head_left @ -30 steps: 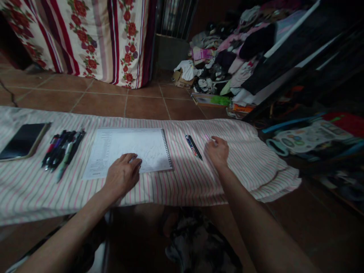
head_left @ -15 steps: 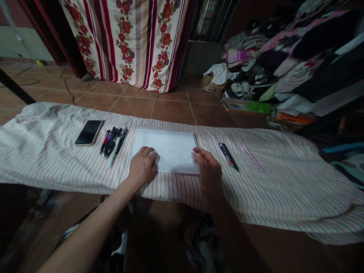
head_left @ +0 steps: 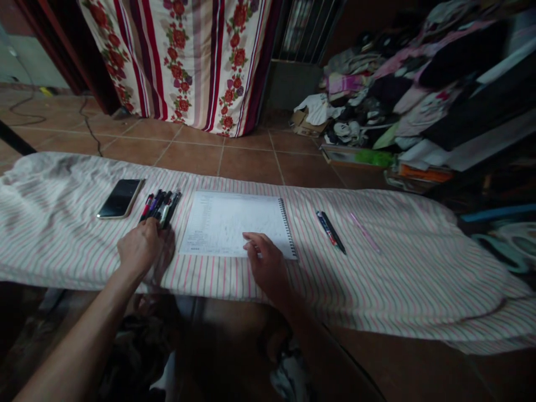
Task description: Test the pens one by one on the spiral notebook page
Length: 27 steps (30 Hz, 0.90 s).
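A spiral notebook [head_left: 234, 223] lies open on a striped cloth [head_left: 397, 279] spread over a low surface. My right hand [head_left: 266, 265] rests on the notebook's near edge with its fingers curled and pressed down. Left of the notebook, my left hand [head_left: 140, 248] sits at the near ends of a bunch of pens [head_left: 161, 206], fingers curled over them; whether it grips one is hidden. A dark phone [head_left: 120, 198] lies further left. Two dark pens [head_left: 330, 230] and a thin pink pen [head_left: 365, 231] lie right of the notebook.
Beyond the cloth is a brown tiled floor [head_left: 234, 159]. A floral striped fabric [head_left: 188, 61] hangs at the back. A heap of clothes and boxes [head_left: 377, 106] fills the back right. A cable [head_left: 90, 125] runs over the floor at the left.
My left hand has gone from the notebook leftward to the bunch of pens. My right hand slid from the notebook's right side to its near edge. The view shifted slightly right.
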{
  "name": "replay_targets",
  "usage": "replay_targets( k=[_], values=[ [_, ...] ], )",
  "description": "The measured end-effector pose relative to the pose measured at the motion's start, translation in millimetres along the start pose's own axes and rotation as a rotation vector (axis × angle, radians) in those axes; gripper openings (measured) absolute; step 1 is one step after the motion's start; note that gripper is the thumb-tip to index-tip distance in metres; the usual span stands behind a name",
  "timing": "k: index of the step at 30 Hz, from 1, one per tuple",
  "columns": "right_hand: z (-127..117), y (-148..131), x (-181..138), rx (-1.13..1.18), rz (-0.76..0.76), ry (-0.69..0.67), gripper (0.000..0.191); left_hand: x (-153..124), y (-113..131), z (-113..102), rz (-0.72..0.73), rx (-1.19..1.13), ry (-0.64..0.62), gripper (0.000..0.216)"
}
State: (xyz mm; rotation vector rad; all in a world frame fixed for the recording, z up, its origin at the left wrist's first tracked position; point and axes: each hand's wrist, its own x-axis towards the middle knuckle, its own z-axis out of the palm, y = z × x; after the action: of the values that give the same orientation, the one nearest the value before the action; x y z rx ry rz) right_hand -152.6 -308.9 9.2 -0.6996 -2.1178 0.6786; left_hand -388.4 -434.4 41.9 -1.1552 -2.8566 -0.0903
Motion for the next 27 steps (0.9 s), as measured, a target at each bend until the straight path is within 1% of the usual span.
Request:
replay_targets(
  k=[4,12,16,18,20,23,25,27],
  values=[
    [-4.2,0.1,-1.4,-0.029,0.016,-0.024,0.025,2.3,-1.7,2.6,0.031,0.003,-0.016,0.03],
    [-4.1,4.8,-2.2,-0.05,-0.039,-0.057,0.024,2.2,5.1,-9.5,-0.05,-0.056,-0.068,0.038],
    [-3.6,5.8,-0.9,-0.073,-0.028,-0.058,0.025,1.3,8.9,-12.5,-0.039,-0.076,-0.093,0.041],
    [-2.4,5.4,0.4,-0.082,-0.023,-0.073,0.026,1.7,10.0,-11.2,-0.051,-0.06,-0.087,0.041],
    [-0.8,4.9,2.3,-0.082,-0.018,-0.117,0.027,2.4,10.7,-8.3,-0.062,-0.048,-0.059,0.041],
    [0.9,4.6,6.6,-0.091,-0.002,-0.164,0.028,3.5,11.0,-3.4,-0.024,-0.055,-0.06,0.04],
    [1.3,5.0,9.6,-0.099,0.008,-0.162,0.028,4.2,11.1,-0.4,-0.005,-0.061,-0.079,0.04],
    [0.9,6.3,12.2,-0.098,0.011,-0.149,0.027,5.0,11.7,2.5,0.003,-0.059,-0.074,0.039]
  ],
)
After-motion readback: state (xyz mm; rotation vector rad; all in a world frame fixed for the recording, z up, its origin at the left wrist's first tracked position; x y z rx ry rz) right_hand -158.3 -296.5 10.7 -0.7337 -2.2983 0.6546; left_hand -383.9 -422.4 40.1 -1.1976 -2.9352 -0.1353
